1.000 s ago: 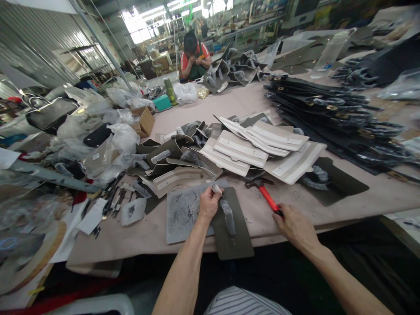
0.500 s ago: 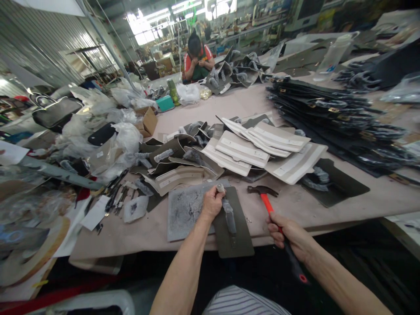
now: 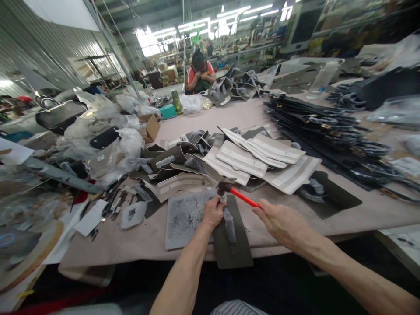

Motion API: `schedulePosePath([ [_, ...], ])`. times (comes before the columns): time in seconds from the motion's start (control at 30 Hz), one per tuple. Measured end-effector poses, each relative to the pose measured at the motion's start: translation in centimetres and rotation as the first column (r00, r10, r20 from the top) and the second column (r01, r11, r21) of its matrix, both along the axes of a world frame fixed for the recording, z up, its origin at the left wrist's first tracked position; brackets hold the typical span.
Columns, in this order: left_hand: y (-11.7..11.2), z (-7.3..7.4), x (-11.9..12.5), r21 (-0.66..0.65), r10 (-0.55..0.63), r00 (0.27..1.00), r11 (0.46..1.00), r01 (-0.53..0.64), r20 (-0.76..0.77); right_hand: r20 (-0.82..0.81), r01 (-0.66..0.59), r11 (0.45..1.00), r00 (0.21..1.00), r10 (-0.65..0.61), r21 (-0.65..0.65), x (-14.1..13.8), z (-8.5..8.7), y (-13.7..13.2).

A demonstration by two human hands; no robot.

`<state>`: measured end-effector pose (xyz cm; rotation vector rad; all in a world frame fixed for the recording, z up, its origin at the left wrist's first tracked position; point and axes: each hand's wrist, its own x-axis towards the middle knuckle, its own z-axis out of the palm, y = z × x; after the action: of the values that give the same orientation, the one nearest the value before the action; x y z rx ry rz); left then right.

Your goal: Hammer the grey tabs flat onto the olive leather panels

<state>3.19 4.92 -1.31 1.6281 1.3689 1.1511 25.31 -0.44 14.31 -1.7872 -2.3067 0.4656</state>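
My left hand (image 3: 213, 213) pinches a small pale cylinder, perhaps a punch (image 3: 223, 198), upright over an olive leather panel (image 3: 233, 249). My right hand (image 3: 282, 226) is shut round the red handle of a claw hammer (image 3: 244, 197), whose dark head hangs at or just above the cylinder's top; contact is hard to tell. A grey strip (image 3: 229, 225) lies along the panel. Under my left wrist is a speckled grey board (image 3: 185, 218).
White-lined panels (image 3: 241, 159) and dark leather pieces (image 3: 177, 157) lie just beyond my hands. A stack of black bag panels (image 3: 328, 135) fills the right. Plastic bags (image 3: 127, 144) heap up on the left. A co-worker (image 3: 200, 72) sits far down the table.
My right hand has lifted the hammer off the table and swung its head left, over the cylinder in my left hand. The whole view has tilted slightly.
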Motion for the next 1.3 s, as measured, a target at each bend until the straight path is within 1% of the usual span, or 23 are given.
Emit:
schedulePosePath([
  [0.07,0.0,0.1,0.0,0.008,-0.014,1.0,1.0,0.014,0.009,-0.16,0.083,0.98,0.986,-0.054,0.183,-0.2,2.1,0.1],
  [0.1,0.0,0.1,0.1,0.01,-0.018,1.0,1.0,0.018,0.014,-0.27,0.171,0.942,0.959,-0.092,0.287,-0.3,2.8,0.1],
  [0.17,0.0,0.2,0.1,0.007,-0.016,1.0,1.0,0.015,0.021,-0.44,0.316,0.855,0.89,-0.118,0.411,-0.7,3.1,-0.1],
  [0.2,0.0,0.2,0.1,0.003,-0.015,1.0,1.0,0.015,0.022,-0.448,0.318,0.854,0.887,-0.115,0.412,-0.9,2.7,-0.2],
  [0.23,0.0,0.2,0.0,-0.002,-0.018,1.0,1.0,0.018,0.02,-0.395,0.275,0.889,0.911,-0.119,0.367,-0.9,1.9,-0.3],
  [0.3,0.0,0.1,0.0,-0.004,-0.022,1.0,1.0,0.022,0.002,-0.156,0.106,0.985,0.984,-0.085,0.137,-0.8,0.1,-0.4],
  [0.37,0.0,0.1,-0.1,0.005,-0.028,0.999,1.0,0.028,-0.026,0.074,0.041,0.994,0.997,-0.034,-0.098,-0.2,-1.5,-0.4],
  [0.4,0.0,0.0,-0.1,0.01,-0.03,0.999,0.999,0.03,-0.035,0.138,0.05,0.988,0.99,-0.029,-0.149,0.2,-2.2,-0.3],
  [0.5,0.0,0.0,-0.1,0.019,-0.034,0.999,0.999,0.034,-0.026,0.171,0.1,0.98,0.983,-0.071,-0.169,1.9,-4.3,-0.2],
  [0.6,0.0,0.0,-0.1,0.005,-0.039,0.999,0.999,0.039,0.0,0.048,0.14,0.964,0.99,-0.132,-0.225,3.8,-7.5,0.1],
  [0.67,0.0,0.1,-0.2,-0.009,-0.047,0.999,0.999,0.047,0.021,0.022,0.174,0.945,0.984,-0.174,-0.276,4.6,-9.6,0.1],
  [0.7,0.0,0.1,-0.2,-0.019,-0.052,0.998,0.998,0.053,0.045,0.057,0.199,0.941,0.98,-0.19,-0.275,4.7,-10.3,0.1],
  [0.77,0.1,0.3,-0.4,-0.054,-0.069,0.99,0.996,0.076,0.123,0.145,0.216,0.963,0.97,-0.194,-0.159,4.0,-10.9,0.0],
  [0.83,0.2,0.6,-0.7,-0.096,-0.103,0.973,0.988,0.125,0.205,0.123,0.108,0.993,0.986,-0.112,0.04,2.2,-10.5,-0.2],
  [0.9,0.3,1.2,-1.0,-0.113,-0.152,0.962,0.977,0.182,0.227,0.028,-0.102,0.98,0.995,0.099,0.168,-0.3,-9.6,-0.3],
  [0.97,0.5,1.7,-1.2,-0.099,-0.185,0.966,0.974,0.205,0.18,-0.014,-0.308,0.936,0.949,0.315,0.171,-2.9,-9.0,-0.2],
  [1.0,0.6,1.8,-1.2,-0.091,-0.184,0.972,0.976,0.198,0.145,-0.002,-0.379,0.914,0.924,0.383,0.143,-4.1,-8.8,-0.1],
  [1.07,0.9,1.8,-0.9,-0.085,-0.142,0.985,0.985,0.151,0.103,0.07,-0.442,0.893,0.896,0.438,0.084,-5.9,-8.7,0.1],
  [1.13,1.3,1.3,-0.3,-0.123,0.002,0.985,0.992,0.019,0.171,0.146,-0.447,0.893,0.888,0.436,0.057,-7.1,-8.9,0.1],
  [1.17,1.5,1.0,0.0,-0.166,0.121,0.962,0.983,-0.081,0.246,0.174,-0.444,0.894,0.886,0.429,0.056,-7.5,-8.9,0.1],
  [1.23,1.9,0.9,0.4,-0.267,0.353,0.852,0.927,-0.263,0.386,0.206,-0.421,0.905,0.893,0.401,0.064,-8.0,-8.7,-0.2],
  [1.27,2.0,1.1,0.4,-0.294,0.422,0.797,0.902,-0.317,0.433,0.214,-0.395,0.916,0.903,0.373,0.07,-8.2,-8.5,-0.5],
  [1.3,2.0,1.6,0.1,-0.293,0.446,0.764,0.893,-0.342,0.466,0.224,-0.362,0.929,0.914,0.338,0.076,-8.4,-8.2,-0.7],
])
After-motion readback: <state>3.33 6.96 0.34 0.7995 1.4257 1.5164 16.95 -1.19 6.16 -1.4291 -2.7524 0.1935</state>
